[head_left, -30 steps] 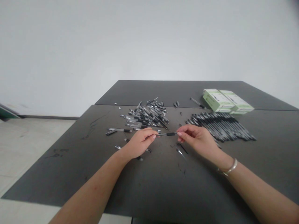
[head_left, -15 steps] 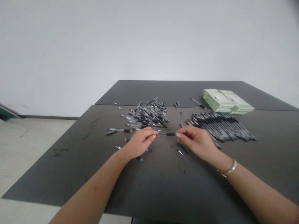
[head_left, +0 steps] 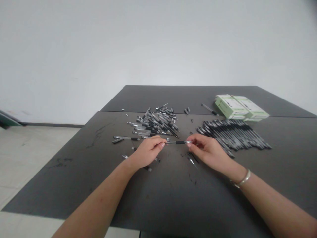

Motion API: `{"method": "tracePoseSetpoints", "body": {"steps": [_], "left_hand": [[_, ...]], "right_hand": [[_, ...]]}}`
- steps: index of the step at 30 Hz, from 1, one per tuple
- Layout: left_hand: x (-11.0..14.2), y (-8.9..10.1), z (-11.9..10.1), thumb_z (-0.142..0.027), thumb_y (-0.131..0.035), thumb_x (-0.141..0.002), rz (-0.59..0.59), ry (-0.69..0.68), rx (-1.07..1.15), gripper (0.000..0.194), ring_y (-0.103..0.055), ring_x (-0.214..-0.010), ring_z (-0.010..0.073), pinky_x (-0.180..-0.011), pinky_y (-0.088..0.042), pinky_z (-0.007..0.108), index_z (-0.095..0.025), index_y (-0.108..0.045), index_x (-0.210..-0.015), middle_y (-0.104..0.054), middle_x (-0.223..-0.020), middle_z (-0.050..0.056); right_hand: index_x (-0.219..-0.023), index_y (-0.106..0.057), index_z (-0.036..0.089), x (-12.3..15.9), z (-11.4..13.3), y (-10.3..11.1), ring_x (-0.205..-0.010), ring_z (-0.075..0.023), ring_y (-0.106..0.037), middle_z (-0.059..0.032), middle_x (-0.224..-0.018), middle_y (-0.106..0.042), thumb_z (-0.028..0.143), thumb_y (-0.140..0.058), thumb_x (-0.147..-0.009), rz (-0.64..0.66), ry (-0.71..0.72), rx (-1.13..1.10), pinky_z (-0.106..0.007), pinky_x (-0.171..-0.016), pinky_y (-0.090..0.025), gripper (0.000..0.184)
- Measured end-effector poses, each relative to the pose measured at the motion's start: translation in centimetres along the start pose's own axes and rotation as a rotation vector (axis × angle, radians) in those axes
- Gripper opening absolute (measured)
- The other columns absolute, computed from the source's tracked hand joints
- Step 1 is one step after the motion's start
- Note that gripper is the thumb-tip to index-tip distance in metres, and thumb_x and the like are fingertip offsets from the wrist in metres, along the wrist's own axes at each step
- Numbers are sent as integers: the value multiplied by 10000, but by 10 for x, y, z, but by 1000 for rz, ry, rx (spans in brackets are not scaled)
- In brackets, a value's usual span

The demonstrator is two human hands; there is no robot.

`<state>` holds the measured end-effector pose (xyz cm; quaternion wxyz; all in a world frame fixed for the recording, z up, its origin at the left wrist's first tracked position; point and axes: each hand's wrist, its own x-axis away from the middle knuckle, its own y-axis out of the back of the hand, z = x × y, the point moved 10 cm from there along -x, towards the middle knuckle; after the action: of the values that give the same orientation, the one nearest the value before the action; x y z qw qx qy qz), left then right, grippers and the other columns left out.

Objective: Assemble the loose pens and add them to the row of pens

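Observation:
A clear pen (head_left: 179, 142) with a black grip is held level above the table, its silver tip pointing right. My left hand (head_left: 146, 151) pinches its rear end. The thumb and finger of my right hand (head_left: 208, 149) close around the silver tip. Just beyond my left hand lies a loose heap of pens and pen parts (head_left: 158, 123). A few more pens and a cap (head_left: 118, 140) lie close to my left wrist. Below my right fingers are a dark thin piece and a small silver-tipped piece (head_left: 191, 161).
Past my right hand, many pens lie side by side in a slanted row (head_left: 235, 134). Green and white boxes (head_left: 230, 107) stand behind it, with a single pen (head_left: 209, 109) to their left. Small caps (head_left: 187, 110) and tips are scattered on the dark table (head_left: 81, 185).
My right fingers have shifted slightly at the pen's front, and more of its silver tip shows now. My left hand keeps its hold with almost no movement.

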<state>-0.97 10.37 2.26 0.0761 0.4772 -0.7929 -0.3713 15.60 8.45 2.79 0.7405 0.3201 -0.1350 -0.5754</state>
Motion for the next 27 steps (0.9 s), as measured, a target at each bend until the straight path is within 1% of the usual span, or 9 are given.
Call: {"method": "tracePoseSetpoints", "body": {"steps": [3, 7, 10, 13, 16, 18, 23, 27], "left_hand": [[0, 0, -1, -215, -472, -899, -1, -8, 0, 234, -618, -879, 167, -814, -456, 276, -138, -683, -964, -675, -932, 72], [0, -2, -2, -219, -464, -901, 18, -7, -5, 242, -616, -872, 171, -816, -459, 282, -141, -686, -956, -672, -915, 72], [0, -3, -3, -220, -464, -902, 25, -10, -7, 242, -613, -867, 172, -816, -459, 285, -143, -688, -951, -669, -907, 69], [0, -3, -3, -225, -466, -904, 26, -4, -4, 240, -614, -868, 171, -818, -460, 284, -153, -691, -948, -669, -901, 63], [0, -2, -2, -223, -467, -904, 18, 7, -9, 241, -615, -873, 173, -818, -459, 281, -149, -692, -948, -671, -905, 67], [0, -2, -2, -213, -469, -902, 17, 4, -16, 240, -615, -874, 173, -817, -458, 278, -137, -692, -948, -671, -911, 74], [0, -3, -2, -199, -468, -899, 11, -23, -33, 241, -617, -869, 167, -808, -456, 270, -135, -692, -964, -667, -909, 72], [0, -2, -3, -192, -461, -900, 6, -37, -50, 247, -613, -865, 168, -804, -457, 277, -131, -692, -961, -664, -900, 75]], "right_hand": [[-904, -628, 187, 0, 3, 1, -682, -140, -585, -14, -765, -652, 337, -509, -908, -10, 11, 43, -235, -627, -426, 192], [-723, -586, 180, 0, 4, -4, -579, -130, -526, -2, -631, -585, 395, -416, -947, 42, 3, 136, -243, -558, -381, 354], [-671, -542, 184, 0, 1, -7, -532, -124, -495, 7, -578, -546, 425, -363, -961, 66, -20, 146, -243, -528, -361, 418], [-710, -559, 183, 0, 1, -7, -547, -126, -508, 3, -598, -563, 420, -359, -963, 74, -24, 106, -239, -535, -370, 400], [-813, -589, 181, 0, 5, -5, -587, -130, -519, 2, -647, -581, 380, -422, -940, 62, 1, 92, -234, -551, -377, 290], [-848, -595, 183, 0, 8, -2, -603, -130, -516, 5, -664, -580, 351, -454, -925, 43, 18, 105, -231, -556, -373, 233], [-826, -606, 190, 0, 7, -4, -629, -133, -527, 7, -683, -591, 324, -442, -927, 63, 19, 143, -231, -585, -375, 234], [-784, -596, 191, -1, 3, -8, -615, -130, -518, 16, -657, -575, 327, -433, -927, 77, -1, 160, -228, -579, -371, 256]]}}
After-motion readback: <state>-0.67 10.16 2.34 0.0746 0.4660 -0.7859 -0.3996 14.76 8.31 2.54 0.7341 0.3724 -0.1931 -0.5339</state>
